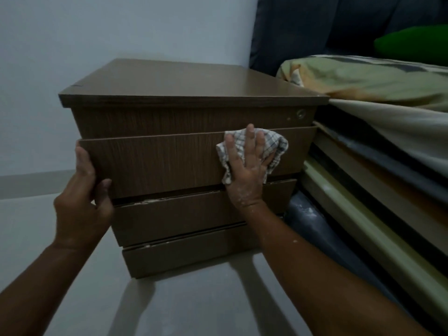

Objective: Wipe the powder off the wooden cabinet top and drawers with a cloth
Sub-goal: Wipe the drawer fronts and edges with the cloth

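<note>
A brown wooden cabinet (pixel 184 86) stands on the floor with several drawers. The second drawer (pixel 155 163) is pulled out a little. My left hand (pixel 84 197) grips that drawer's left edge, thumb on the front. My right hand (pixel 249 166) lies flat with straight fingers on a white checked cloth (pixel 276 146), pressing it against the right part of the drawer front. White powder (pixel 148 202) shows along the top edge of the drawer below, and some clings to my right wrist.
A bed with striped sheets and stacked mattresses (pixel 378 146) presses against the cabinet's right side. A dark headboard (pixel 315 27) and a green pillow (pixel 412 42) lie behind. A pale wall is at the left, and grey floor (pixel 189 299) lies in front.
</note>
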Demonstrator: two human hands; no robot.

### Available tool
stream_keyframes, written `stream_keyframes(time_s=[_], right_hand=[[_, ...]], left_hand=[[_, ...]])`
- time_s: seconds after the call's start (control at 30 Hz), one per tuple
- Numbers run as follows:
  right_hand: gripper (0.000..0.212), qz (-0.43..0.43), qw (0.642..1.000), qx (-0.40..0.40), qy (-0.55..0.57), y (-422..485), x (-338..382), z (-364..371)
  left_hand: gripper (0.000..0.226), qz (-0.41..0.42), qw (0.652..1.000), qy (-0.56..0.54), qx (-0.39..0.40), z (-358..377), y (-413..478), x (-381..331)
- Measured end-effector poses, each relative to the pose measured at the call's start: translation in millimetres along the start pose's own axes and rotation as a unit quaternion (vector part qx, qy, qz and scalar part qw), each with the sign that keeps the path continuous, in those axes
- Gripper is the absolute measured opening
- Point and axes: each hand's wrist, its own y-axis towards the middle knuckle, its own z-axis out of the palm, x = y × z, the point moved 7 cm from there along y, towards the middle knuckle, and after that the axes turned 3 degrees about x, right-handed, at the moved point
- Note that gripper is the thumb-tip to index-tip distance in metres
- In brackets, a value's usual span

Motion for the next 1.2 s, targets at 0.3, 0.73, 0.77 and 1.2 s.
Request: stream_keyframes(time_s=[0.3,0.73,0.77,1.2], right_hand=[[0.076,0.124,0.992,-0.028,-0.017,6,-79,-17],[0.06,0.197,0.946,-0.191,0.173,25,-42,-79],[0.058,0.156,0.951,-0.171,0.204,23,-7,-77],[0.092,-0.087,0.985,0.15,0.012,-23,152,51]], left_hand=[[0.071,-0.012,1.0,0.002,-0.001,0,0,-3],[0.064,-0.009,1.0,0.003,-0.002,-9,4,-9],[0.064,-0.01,1.0,-0.002,0.0,-9,5,-9],[0.066,-0.018,1.0,0.01,-0.021,-2,0,0]])
